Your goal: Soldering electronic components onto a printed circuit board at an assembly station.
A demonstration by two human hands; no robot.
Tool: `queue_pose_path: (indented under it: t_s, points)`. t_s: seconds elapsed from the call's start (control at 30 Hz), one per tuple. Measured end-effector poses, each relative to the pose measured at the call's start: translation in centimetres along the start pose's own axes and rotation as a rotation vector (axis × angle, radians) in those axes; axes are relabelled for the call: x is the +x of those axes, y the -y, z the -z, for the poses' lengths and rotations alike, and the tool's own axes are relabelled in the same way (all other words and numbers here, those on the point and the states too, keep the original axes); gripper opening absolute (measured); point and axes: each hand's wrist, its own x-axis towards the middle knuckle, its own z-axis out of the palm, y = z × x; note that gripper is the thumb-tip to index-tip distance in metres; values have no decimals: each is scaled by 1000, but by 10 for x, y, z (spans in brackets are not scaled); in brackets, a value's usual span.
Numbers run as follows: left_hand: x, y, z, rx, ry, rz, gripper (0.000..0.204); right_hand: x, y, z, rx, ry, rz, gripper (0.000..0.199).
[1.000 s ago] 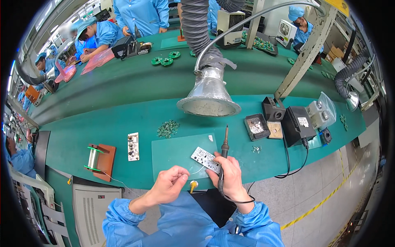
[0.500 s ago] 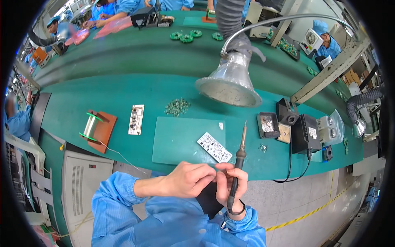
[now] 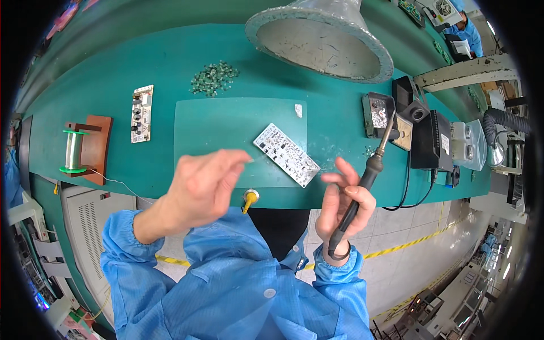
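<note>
In my right hand [image 3: 347,212] is a soldering iron [image 3: 368,174], gripped by its dark handle with the metal tip slanting up and to the right. The thumb and some fingers of that hand stand apart from the handle. My left hand [image 3: 201,184] hovers over the left front of the mat, fingers pinched together; what they hold, if anything, is too small to make out. Between the hands, a white circuit board [image 3: 287,155] lies slantwise on the translucent green mat [image 3: 215,130], its right end past the mat's edge. It touches neither hand.
A solder spool [image 3: 73,152] on a brown stand trails wire toward my left forearm. Another populated board [image 3: 141,113] lies beside a pile of small parts [image 3: 214,78]. A metal fume hood [image 3: 320,42] hangs overhead. At right stand a tip-cleaning tray [image 3: 378,115] and a black soldering station [image 3: 432,141].
My hands, close together before, have moved apart, the left one leftward and the right one rightward with the soldering iron. The view has tilted down toward my body.
</note>
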Motion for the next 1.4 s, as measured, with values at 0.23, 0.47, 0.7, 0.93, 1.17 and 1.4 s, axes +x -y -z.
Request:
queue_pose_path:
  t_s: [0.23,0.47,0.7,0.93,1.17,1.4]
  points:
    - [12,16,-6,-2,-31,149,27,11,1,-2,-312,213,57,52]
    - [14,32,-15,58,-13,139,29,7,-7,-8,-292,244,13,53]
    - [20,25,-15,111,139,131,39,8,-8,-9,-252,248,24,50]
    - [17,25,-12,101,191,107,47,13,-6,-7,-189,290,12,50]
    - [13,28,-11,191,245,85,57,21,-4,-8,-179,366,18,45]
    - [5,20,-23,241,90,32,66,16,3,-9,-302,345,73,37]
